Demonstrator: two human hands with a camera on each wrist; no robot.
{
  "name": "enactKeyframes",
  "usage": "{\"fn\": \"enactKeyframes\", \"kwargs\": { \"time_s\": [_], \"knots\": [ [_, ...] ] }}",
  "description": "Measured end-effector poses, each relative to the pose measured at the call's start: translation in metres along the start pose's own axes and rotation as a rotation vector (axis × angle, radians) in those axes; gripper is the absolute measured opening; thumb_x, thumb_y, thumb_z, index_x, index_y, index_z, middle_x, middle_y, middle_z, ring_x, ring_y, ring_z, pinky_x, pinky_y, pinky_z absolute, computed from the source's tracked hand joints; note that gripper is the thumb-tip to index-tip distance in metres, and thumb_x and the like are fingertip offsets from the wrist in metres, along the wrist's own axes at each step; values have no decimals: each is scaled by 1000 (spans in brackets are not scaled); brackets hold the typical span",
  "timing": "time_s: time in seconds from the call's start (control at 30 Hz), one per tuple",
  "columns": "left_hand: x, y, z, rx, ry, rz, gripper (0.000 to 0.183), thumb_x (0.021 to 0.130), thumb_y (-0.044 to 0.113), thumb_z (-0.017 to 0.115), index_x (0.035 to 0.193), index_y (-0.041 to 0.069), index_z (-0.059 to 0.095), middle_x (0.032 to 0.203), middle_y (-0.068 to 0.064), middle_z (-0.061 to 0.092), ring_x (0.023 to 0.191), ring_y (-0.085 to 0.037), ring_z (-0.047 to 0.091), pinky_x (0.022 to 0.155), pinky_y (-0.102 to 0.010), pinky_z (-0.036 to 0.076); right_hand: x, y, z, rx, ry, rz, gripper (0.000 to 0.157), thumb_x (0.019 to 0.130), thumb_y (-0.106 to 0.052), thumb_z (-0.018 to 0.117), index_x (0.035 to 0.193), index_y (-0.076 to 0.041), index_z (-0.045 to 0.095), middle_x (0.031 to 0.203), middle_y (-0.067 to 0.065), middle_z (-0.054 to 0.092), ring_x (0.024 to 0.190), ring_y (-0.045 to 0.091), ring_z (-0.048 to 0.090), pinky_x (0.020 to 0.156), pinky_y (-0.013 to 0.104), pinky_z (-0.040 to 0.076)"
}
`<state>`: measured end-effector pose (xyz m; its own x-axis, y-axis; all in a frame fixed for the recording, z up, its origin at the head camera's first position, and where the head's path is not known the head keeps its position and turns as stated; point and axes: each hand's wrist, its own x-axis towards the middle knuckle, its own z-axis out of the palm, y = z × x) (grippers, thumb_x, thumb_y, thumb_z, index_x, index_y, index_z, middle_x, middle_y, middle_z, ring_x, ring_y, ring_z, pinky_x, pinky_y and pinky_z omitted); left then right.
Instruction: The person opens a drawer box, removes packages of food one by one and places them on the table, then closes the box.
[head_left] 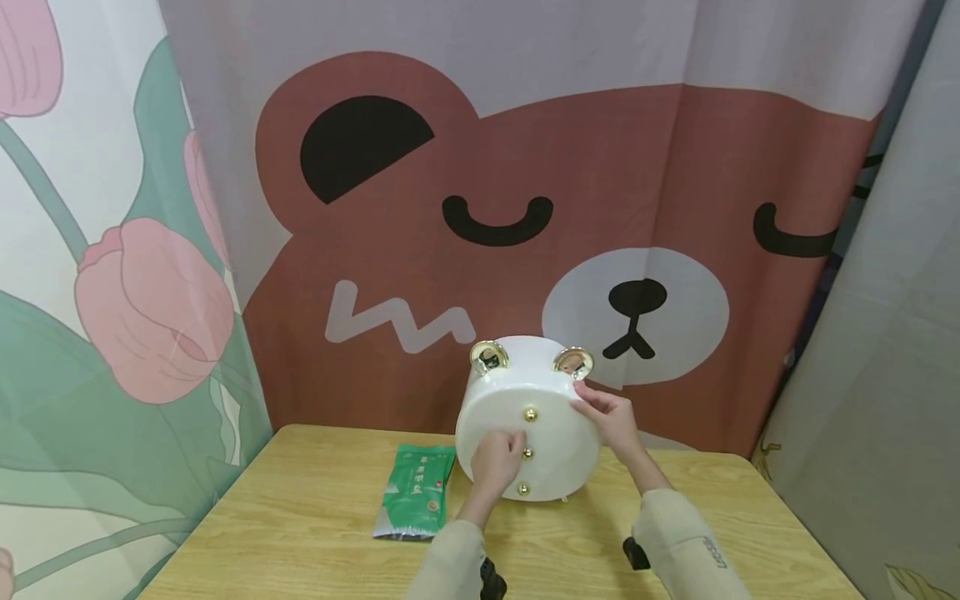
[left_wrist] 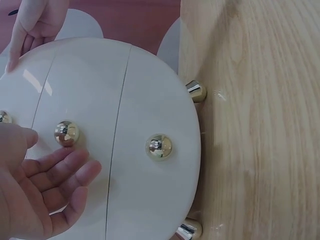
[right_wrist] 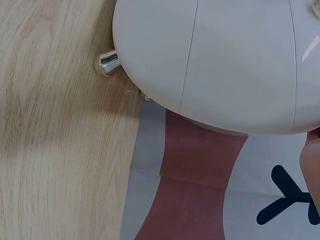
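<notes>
A glossy white round drawer box stands on the table, with small gold ears on top and three gold knobs down its front. Seams split the front into three drawers. My left hand is at the front, close to the middle knob. In the left wrist view its fingers are loosely bent, fingertips just beside that knob, with nothing held. My right hand holds the box's upper right rim, close under the right ear. Only a sliver of that hand shows in the right wrist view.
A green packet lies flat on the wooden table, left of the box. Short gold feet hold the box up. Behind the table hangs a curtain with a bear print.
</notes>
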<state>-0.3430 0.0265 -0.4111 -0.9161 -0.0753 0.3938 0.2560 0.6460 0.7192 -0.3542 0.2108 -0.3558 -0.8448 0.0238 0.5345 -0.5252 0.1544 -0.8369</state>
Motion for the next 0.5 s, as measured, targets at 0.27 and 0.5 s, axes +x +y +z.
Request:
{"fn": "enactKeyframes", "kwargs": {
  "time_s": [0.27,0.5],
  "knots": [
    [-4,-1,4,18,-5,5,48,82,32,57,43,17,34,40,9,28,39,-9,32,39,-25,25,-1,-2,0,4,0,7,29,78,2,64,103,15,57,110,23,54,105,14,53,77,16,43],
    [-4,-1,7,52,-31,-7,47,79,32,62,41,16,38,38,11,30,40,-8,33,40,-24,26,-2,-4,1,10,1,1,29,78,3,64,103,15,56,110,24,54,106,19,52,78,17,43]
  ]
}}
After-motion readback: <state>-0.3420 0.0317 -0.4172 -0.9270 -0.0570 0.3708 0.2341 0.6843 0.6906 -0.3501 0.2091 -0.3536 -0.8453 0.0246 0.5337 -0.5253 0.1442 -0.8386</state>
